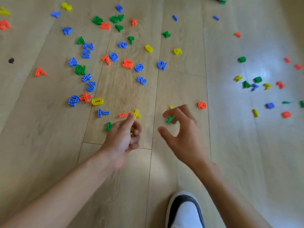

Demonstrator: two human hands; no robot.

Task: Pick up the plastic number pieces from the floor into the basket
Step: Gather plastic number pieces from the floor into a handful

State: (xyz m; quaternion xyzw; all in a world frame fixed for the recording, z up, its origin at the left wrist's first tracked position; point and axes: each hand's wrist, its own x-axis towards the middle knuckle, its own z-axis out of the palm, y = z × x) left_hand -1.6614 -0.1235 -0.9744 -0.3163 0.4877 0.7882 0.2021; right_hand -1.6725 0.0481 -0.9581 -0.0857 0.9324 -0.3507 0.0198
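Many coloured plastic number pieces lie scattered on the wooden floor (123, 92). My left hand (125, 137) is curled around a small yellow piece (132, 131), its forefinger touching a yellow plus sign (136, 114) beside an orange minus bar (123, 115). My right hand (182, 134) hovers with fingers bent over a green piece (170, 120); a yellow piece (171, 107) peeks out behind the fingertips. An orange 6 (202, 105) lies just right of that hand. A green piece (108, 126) sits left of my left hand. No basket is visible.
A dense cluster of blue, green and orange numbers (85, 74) covers the left and middle floor. More pieces (256, 83) lie in a bright glare patch at the right. A slipper on a foot (185, 211) shows at the bottom. A dark spot (11, 60) marks the far left.
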